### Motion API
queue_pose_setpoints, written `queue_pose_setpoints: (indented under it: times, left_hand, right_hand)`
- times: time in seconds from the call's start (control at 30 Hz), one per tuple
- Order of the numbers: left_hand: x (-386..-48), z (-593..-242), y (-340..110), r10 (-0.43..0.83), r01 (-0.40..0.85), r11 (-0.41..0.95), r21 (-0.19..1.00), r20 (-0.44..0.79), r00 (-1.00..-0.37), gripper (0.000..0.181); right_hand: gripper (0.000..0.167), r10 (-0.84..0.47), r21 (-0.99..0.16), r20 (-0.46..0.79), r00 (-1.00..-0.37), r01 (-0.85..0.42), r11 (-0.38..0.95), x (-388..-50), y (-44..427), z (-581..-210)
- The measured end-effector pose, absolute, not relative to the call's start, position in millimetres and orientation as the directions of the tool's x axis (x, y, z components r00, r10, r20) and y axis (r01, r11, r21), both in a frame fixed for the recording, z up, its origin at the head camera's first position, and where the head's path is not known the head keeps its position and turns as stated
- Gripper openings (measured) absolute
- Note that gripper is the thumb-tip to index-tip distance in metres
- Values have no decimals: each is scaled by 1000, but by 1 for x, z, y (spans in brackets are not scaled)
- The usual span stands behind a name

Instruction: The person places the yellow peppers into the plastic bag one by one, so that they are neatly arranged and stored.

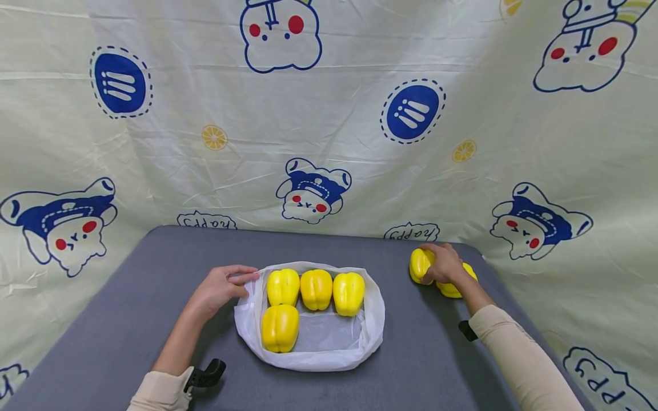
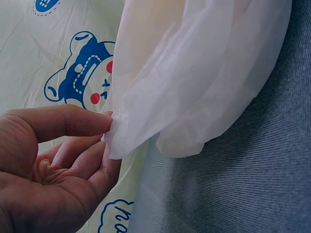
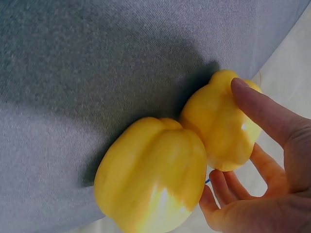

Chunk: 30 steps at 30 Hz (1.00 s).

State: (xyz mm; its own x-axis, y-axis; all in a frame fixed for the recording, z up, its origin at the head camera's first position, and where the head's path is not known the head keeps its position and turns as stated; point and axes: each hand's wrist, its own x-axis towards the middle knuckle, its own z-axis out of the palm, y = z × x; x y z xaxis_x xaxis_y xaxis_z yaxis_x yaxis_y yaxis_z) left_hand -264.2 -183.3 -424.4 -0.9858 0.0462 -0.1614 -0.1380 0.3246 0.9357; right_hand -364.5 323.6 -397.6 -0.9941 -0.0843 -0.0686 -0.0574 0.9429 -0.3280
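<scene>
Head view: left hand (image 1: 218, 291) pinches white bag (image 1: 377, 337); right hand (image 1: 446, 265) grips yellow pepper (image 1: 420, 265) near far edge (image 1: 360, 238), gray table (image 1: 411, 325) between.

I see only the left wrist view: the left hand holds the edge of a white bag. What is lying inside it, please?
Observer: Four yellow peppers lie in the white bag.

Operator: Thank you. And where is the right hand?

Observer: The right hand is at another pepper, on the table right of the bag.

Operator: Is some other thing close to this hand?

Observer: Yes, a second loose pepper.
</scene>
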Motion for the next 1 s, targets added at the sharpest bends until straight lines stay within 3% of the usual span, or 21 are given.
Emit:
queue_pose_setpoints:
  times: [1.0]
  left_hand:
    - [-264,-424,-184,46,-142,330,933,-166,-985,52]
  right_hand:
    - [93,-165,-404,95,-982,-190,895,-345,282,-380]
